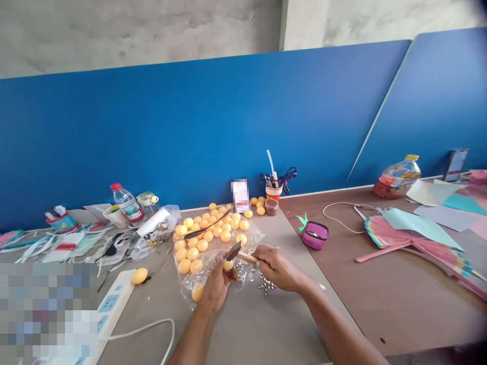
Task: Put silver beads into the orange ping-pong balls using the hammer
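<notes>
My left hand [216,285] pinches a small orange ball [228,265] just above the desk. My right hand [276,267] is closed round the wooden handle of a knife [236,252]; its dark blade rests against the top of that ball. Both hands hover over a clear plastic bag [213,253] that holds several orange balls [198,238]. A heap of small shiny metal beads [262,284] lies under my right hand. One more orange ball [139,276] sits alone to the left.
A white power strip [110,304] with a cable lies at the front left. Water bottles [127,203], a paper cup of pens and scissors [274,190], a pink pouch [315,235] and a pink paper fan [403,241] are on the desk, with a blue partition [228,121] behind.
</notes>
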The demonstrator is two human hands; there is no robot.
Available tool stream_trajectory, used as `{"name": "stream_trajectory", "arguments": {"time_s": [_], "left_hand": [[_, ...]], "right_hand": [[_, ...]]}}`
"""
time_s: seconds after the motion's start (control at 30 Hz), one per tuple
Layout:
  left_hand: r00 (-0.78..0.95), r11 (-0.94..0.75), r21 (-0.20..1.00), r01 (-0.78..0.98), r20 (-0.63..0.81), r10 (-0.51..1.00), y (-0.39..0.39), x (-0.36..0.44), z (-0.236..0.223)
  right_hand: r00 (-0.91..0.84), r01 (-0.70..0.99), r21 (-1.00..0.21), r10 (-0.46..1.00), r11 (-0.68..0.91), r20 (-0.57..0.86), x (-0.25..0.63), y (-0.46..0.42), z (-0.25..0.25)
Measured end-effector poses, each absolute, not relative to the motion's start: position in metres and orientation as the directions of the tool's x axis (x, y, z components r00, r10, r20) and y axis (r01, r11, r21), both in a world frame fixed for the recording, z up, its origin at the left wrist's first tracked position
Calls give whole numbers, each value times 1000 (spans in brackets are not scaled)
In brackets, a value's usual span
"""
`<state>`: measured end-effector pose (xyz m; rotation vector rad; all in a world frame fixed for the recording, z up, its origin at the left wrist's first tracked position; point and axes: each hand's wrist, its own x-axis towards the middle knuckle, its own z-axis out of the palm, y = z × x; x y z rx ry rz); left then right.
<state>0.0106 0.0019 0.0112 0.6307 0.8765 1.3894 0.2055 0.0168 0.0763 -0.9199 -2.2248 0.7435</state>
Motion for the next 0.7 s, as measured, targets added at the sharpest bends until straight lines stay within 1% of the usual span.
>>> {"name": "stream_trajectory", "arguments": {"time_s": [0.17,0.33,0.47,0.6,0.7], "left_hand": [[-47,135,837,-530,-188,981,2,13,9],[-56,91,838,-538,-143,988,1,14,7],[-69,107,830,-547,-173,983,2,14,7],[-50,87,828,-554,-138,989,3,14,7],[-29,109,816,-567,-152,988,2,14,9]], "right_hand": [[-565,499,-647,783,576,261,203,18,71],[-543,465,-658,778,592,316,203,18,69],[-564,494,-647,780,581,270,203,17,69],[-529,475,-645,779,600,336,202,17,68],[-548,491,-631,776,600,312,201,17,67]]}}
